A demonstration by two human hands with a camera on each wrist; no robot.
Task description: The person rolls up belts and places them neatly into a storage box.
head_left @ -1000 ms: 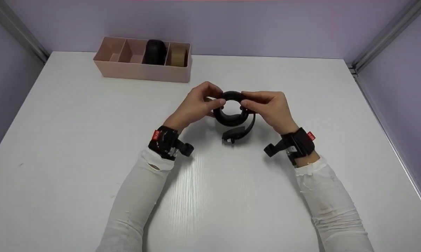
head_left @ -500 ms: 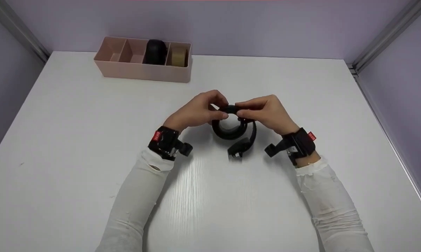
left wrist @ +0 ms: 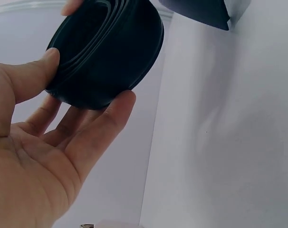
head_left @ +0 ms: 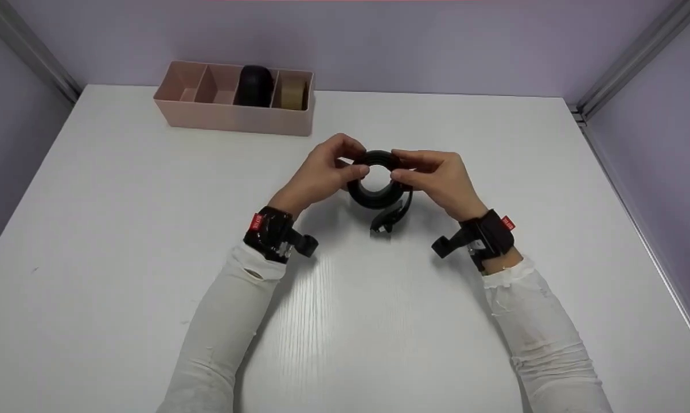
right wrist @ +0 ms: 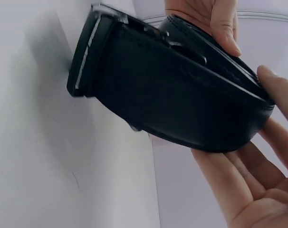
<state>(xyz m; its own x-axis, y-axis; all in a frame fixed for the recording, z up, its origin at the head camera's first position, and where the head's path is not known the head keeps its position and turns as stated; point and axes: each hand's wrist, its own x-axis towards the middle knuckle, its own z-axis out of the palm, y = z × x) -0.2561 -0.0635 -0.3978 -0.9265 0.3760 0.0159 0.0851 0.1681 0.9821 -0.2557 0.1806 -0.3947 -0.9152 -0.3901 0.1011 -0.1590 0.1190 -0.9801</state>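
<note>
A black belt (head_left: 373, 200), rolled into a ring of several layers, is held up over the white table between both hands. My left hand (head_left: 322, 170) pinches the roll's left side, thumb on the near edge and fingers behind, and the left wrist view shows the layered coil (left wrist: 118, 57) in that grip. My right hand (head_left: 447, 179) pinches the opposite side in the same way. From the right side a loose end curls down toward me, bearing the buckle (head_left: 382, 225). In the right wrist view the metal-edged buckle (right wrist: 83, 54) sticks out past the roll.
A pink divided box (head_left: 236, 119) stands at the back left of the table (head_left: 121, 229). One compartment holds a rounded black object (head_left: 255, 86), and the rightmost holds a roll of tan tape (head_left: 292, 93). A pale wall (head_left: 436, 46) rises behind the table.
Both hands dipped toward the near side with the rolled belt, then came back up. The loose buckle end now hangs tucked closer under the roll. The box has not moved.
</note>
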